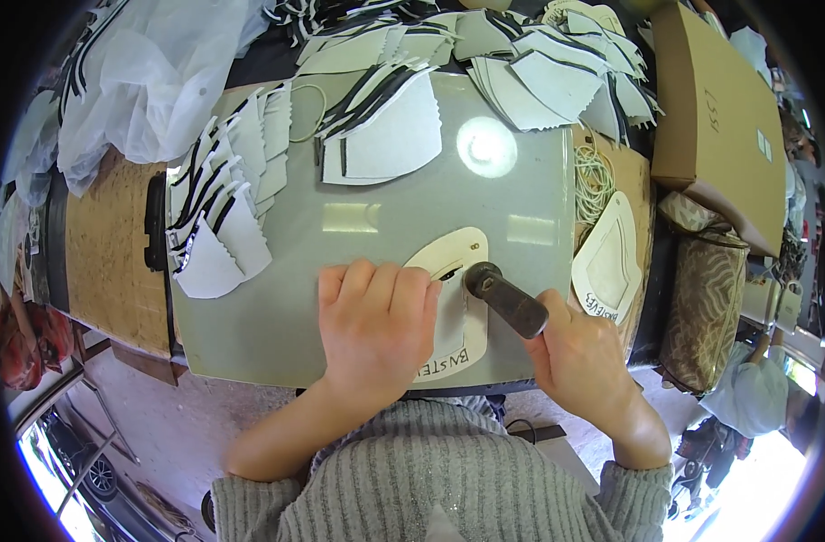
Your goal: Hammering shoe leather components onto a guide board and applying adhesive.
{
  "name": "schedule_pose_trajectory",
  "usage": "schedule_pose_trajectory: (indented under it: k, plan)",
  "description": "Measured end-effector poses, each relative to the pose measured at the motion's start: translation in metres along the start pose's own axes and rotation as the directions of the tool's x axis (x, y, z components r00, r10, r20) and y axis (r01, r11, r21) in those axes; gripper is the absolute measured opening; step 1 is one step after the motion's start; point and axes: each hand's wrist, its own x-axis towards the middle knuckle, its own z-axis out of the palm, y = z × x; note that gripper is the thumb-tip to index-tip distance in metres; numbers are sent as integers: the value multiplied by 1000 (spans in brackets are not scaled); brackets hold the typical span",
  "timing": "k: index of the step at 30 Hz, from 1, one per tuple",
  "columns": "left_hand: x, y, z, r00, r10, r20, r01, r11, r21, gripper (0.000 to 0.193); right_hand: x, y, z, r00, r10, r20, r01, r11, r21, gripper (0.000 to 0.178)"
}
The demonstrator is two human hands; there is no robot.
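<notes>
My right hand (pixel 586 354) is wrapped round the handle of a dark hammer (pixel 513 307). The hammer's round head lies over the right part of a cream shoe-upper template (pixel 475 350) on the grey work surface. My left hand (pixel 376 321) is closed, fingers curled together, over the template's left side, hiding part of it. Whatever its fingers hold, if anything, is hidden. A small dark slot or piece shows by its fingertips. In the template's middle lies a pale panel (pixel 449 323). Writing runs along its near end.
Stacks of white, dark-edged cut pieces lie left (pixel 218 248), centre (pixel 399 131) and far right (pixel 543 86). Right are another template (pixel 608 257), a bundle of cord (pixel 593 185), a cardboard box (pixel 715 117) and a patterned pouch (pixel 706 307). A plastic bag (pixel 150 86) stands far left.
</notes>
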Motion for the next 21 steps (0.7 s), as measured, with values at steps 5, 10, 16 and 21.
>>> schedule_pose_trajectory:
  k: [5, 10, 16, 21]
  plan:
    - [-17, -4, 2, 989, 144, -35, -141, 987, 74, 28, 0, -1, -6, 998, 24, 52, -24, 1000, -12, 30]
    - [-21, -11, -10, 953, 302, 19, -302, 953, 35, 46, 0, -2, -7, 995, 33, 99, -33, 999, -3, 28]
    - [-21, -14, -12, 973, 226, 48, -217, 965, -145, 43, 0, -1, -7, 994, 29, 105, -27, 1000, -15, 26]
    - [-18, -9, -14, 953, 289, 85, -285, 957, -57, 43, -2, 0, -7, 992, 43, 122, -38, 999, -36, 26]
